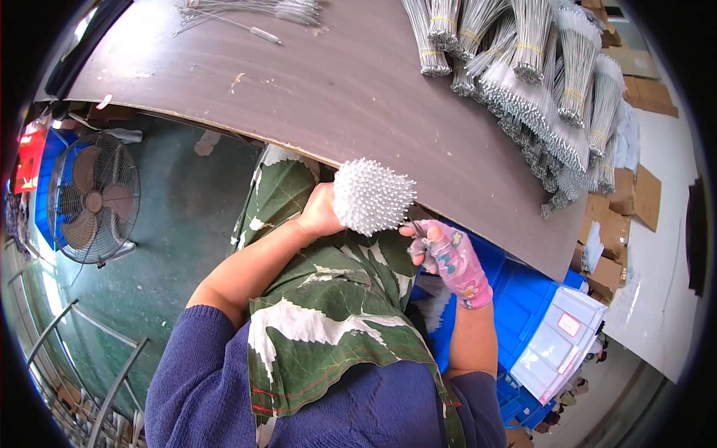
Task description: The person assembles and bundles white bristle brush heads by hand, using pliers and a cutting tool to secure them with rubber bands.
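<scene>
The left hand [320, 213] is clenched around a thick bundle of white-tipped rods [371, 196], whose tips fan out into a bristly white dome. The bundle sits just below the front edge of the brown worktop [321, 89], above the person's lap, which is covered by a green leaf-print cloth [328, 313]. The right hand [448, 257], in a pink patterned glove, is closed on a small dark tool that is hard to make out, touching the bundle's right side. Farther back on the worktop, to the bundle's upper right, lie many tied bundles of grey wire rods [538, 75]. Below the worktop's edge, right of the lap, stands a blue crate [523, 299]. A floor fan [93, 198] stands well left of the bundle.
</scene>
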Demonstrator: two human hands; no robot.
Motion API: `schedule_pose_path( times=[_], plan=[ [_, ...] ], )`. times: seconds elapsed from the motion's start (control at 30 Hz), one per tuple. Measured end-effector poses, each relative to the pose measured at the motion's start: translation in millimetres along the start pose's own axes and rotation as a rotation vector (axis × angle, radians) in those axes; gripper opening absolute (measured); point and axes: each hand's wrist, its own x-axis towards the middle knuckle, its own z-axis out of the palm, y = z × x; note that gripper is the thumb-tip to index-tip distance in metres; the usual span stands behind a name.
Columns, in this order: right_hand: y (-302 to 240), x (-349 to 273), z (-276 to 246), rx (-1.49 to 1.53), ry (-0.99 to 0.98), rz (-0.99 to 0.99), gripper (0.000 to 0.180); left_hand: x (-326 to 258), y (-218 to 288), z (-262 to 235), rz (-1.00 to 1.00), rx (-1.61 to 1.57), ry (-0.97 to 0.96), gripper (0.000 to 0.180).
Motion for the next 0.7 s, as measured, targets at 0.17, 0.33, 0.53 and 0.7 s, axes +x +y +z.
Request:
schedule_pose_path(
  times=[0.17, 0.33, 0.53, 0.7],
  plan=[
    [-18.4, 5.4, 2.5, -0.063, 0.072, 0.006, 0.032, -3.1, 13.8, -6.6, -0.024, 0.088, 0.027, 0.025],
    [-29.0, 6.4, 6.4, -0.13, 0.054, 0.093, 0.029, -4.0, 13.5, -3.8, -0.009, 0.247, 0.025, 0.027],
    [-3.7, 1.7, 9.9, -0.017, 0.115, 0.167, 0.03, -7.0, 18.4, 2.9, -0.078, -0.008, 0.144, 0.034],
    [5.3, 4.4, 13.6, 0.025, 0.129, 0.106, 0.036, -11.0, 10.4, 9.4, -0.111, -0.205, 0.203, 0.035]
  ],
)
